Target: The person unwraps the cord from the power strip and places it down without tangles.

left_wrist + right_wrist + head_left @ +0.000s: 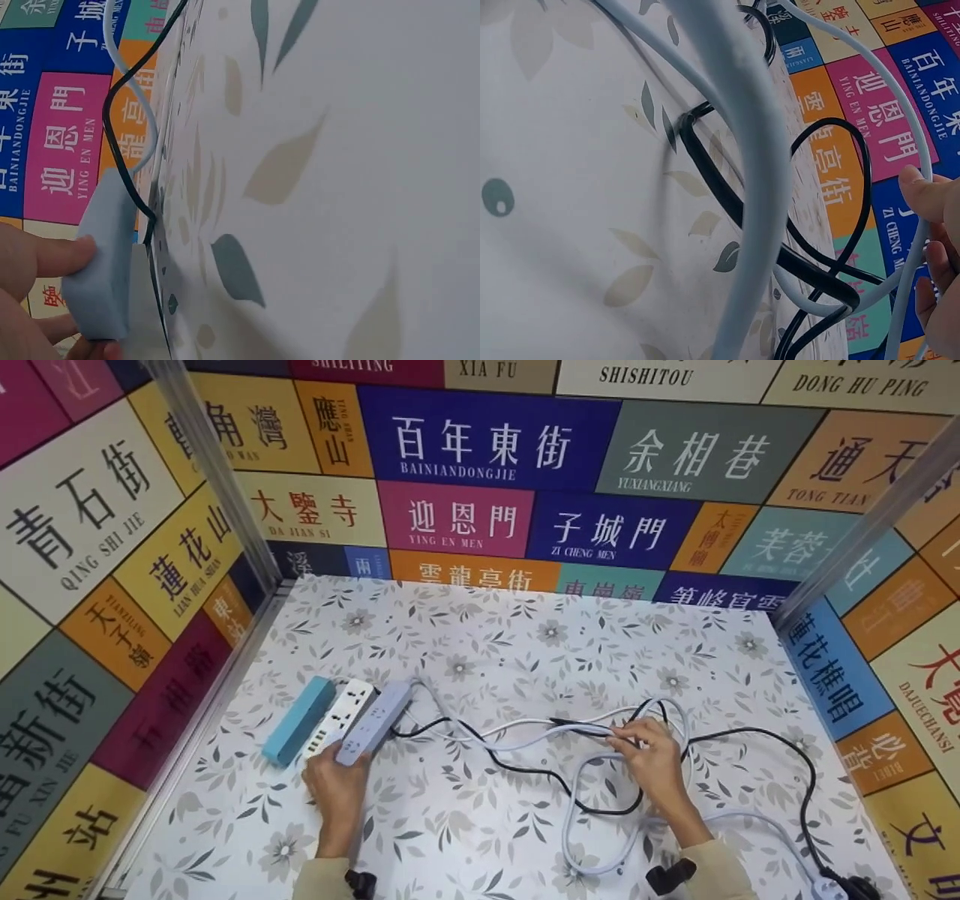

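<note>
On the left of the table, my left hand [336, 791] grips the near end of a lavender power strip [376, 718]. The left wrist view shows the thumb on one face of that strip [105, 262] and fingers at its end. Right beside it lie a white power strip [355, 699] and a teal one [298, 721], side by side. My right hand [658, 765] pinches a pale cable [908, 105] between thumb and fingers, over the cable tangle. A black cable [529, 769] crosses the pale ones there; which cable belongs to which strip is partly hidden.
Loops of pale cable [571, 840] spread over the flower-patterned table [465, 825]. A white plug [827, 888] and a black plug [859, 888] lie at the front right. Sign-patterned panels [480, 442] enclose the back and sides.
</note>
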`<action>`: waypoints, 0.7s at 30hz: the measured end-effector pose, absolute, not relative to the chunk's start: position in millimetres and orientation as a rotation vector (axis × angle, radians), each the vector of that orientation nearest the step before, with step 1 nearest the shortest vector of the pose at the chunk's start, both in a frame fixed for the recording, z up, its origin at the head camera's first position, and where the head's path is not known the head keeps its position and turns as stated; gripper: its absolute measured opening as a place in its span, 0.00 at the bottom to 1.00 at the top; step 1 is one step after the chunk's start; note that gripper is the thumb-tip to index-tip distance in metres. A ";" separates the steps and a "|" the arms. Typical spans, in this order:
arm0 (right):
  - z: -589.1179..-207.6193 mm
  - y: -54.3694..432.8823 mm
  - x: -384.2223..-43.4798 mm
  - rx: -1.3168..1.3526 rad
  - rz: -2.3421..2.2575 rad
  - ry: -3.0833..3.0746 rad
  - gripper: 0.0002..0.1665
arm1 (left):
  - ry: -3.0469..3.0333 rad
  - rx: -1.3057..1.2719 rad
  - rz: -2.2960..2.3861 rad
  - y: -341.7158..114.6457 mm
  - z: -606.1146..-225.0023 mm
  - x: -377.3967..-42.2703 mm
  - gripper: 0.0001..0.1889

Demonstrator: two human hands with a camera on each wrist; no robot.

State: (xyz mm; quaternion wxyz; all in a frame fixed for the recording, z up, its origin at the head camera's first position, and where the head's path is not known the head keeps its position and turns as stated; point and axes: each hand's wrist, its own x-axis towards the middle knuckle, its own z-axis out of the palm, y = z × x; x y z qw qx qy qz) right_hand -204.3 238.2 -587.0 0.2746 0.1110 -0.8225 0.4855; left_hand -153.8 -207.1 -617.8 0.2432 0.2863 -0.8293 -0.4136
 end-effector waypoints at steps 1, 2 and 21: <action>-590.3 240.4 -205.3 0.302 1.291 -2.219 0.13 | -2.271 0.797 -1.111 -206.3 -619.3 -152.7 0.21; -592.8 242.2 -205.8 0.306 1.275 -2.228 0.13 | -2.275 0.803 -1.095 -205.6 -620.2 -151.9 0.19; -601.4 247.6 -201.1 0.335 1.121 -2.302 0.13 | -2.358 0.807 -1.131 -211.4 -621.0 -150.8 0.24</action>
